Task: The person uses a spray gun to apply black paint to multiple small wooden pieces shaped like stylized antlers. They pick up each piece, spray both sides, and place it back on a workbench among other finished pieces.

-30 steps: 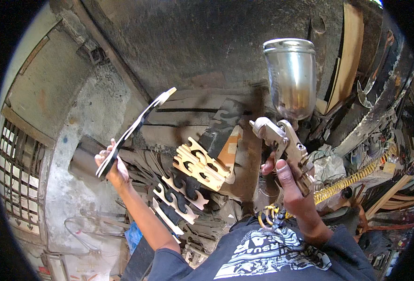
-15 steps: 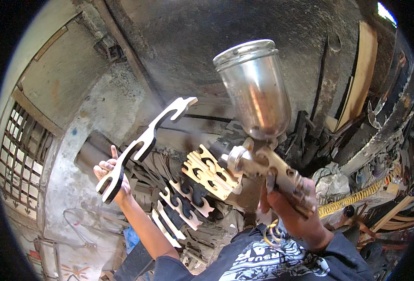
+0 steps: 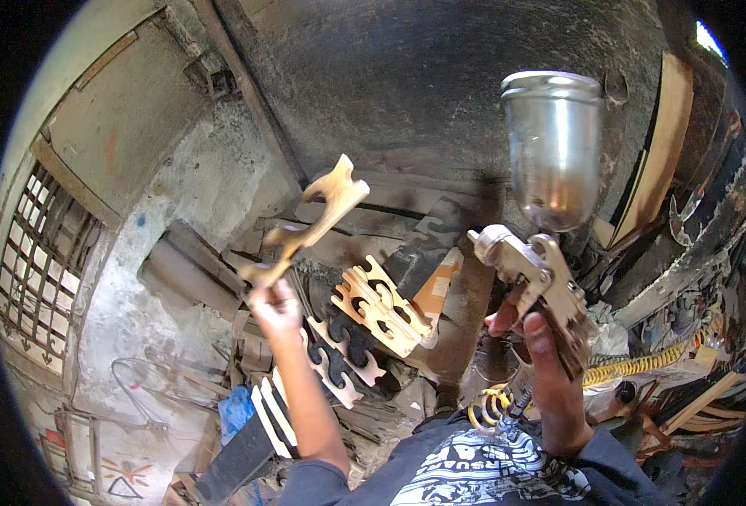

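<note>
My left hand (image 3: pixel 278 312) is closed around the lower end of a scalloped wooden cutout (image 3: pixel 329 215), held up and slanting toward the upper right. Motion blurs its lower part. In my right hand (image 3: pixel 552 363) is a metal spray gun (image 3: pixel 529 268), gripped by its handle, its nozzle pointing up and left. A shiny metal cup (image 3: pixel 554 156) sits nearly upright on top of the gun. The nozzle and the cutout are well apart. Below and between my hands lie several pale cutouts with hooked curves (image 3: pixel 381 308), with more curved pieces (image 3: pixel 339 367) beside my left forearm.
A yellow coiled hose (image 3: pixel 643 363) runs off to the right behind my right hand. Pale strips (image 3: pixel 272 413) lie on a dark board at lower left. Tall planks (image 3: pixel 660 143) lean at the right, and a barred window (image 3: pixel 44 261) is at far left.
My left hand has moved right and turned the cutout, so its tan side shows instead of the white face. The spray gun has moved right, away from it, and its cup stands more upright.
</note>
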{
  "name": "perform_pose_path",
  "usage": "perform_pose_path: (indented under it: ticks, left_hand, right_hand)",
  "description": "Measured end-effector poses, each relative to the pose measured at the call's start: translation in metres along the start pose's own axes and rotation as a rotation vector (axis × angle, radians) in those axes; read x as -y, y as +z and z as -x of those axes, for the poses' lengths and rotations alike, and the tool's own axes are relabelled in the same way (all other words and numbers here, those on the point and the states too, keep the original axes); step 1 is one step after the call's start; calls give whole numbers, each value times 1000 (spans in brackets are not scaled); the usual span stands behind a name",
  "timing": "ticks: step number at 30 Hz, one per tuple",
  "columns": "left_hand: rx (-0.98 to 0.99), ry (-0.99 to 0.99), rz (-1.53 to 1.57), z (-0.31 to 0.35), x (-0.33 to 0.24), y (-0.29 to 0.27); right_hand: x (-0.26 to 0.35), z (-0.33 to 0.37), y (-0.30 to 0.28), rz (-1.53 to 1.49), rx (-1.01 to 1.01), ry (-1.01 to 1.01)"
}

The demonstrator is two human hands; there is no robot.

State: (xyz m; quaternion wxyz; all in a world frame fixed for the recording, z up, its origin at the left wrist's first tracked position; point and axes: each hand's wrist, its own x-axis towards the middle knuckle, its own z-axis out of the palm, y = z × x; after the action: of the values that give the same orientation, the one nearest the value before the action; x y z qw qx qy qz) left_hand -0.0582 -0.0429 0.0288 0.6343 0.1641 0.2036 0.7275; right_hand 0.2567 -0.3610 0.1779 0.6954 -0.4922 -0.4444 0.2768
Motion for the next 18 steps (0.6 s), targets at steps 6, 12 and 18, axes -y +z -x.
perform_pose_path:
  ticks: [6, 12, 18]
  left_hand:
    - [-429, -804, 723, 11, 154, 5]
    - [-438, -1022, 817, 32, 210, 52]
    - [-462, -1065, 704, 41, 232, 83]
  right_hand:
    - [20, 11, 0, 144, -30, -82]
    - [10, 12, 7, 274, -49, -142]
    - [-1, 21, 10, 263, -109, -95]
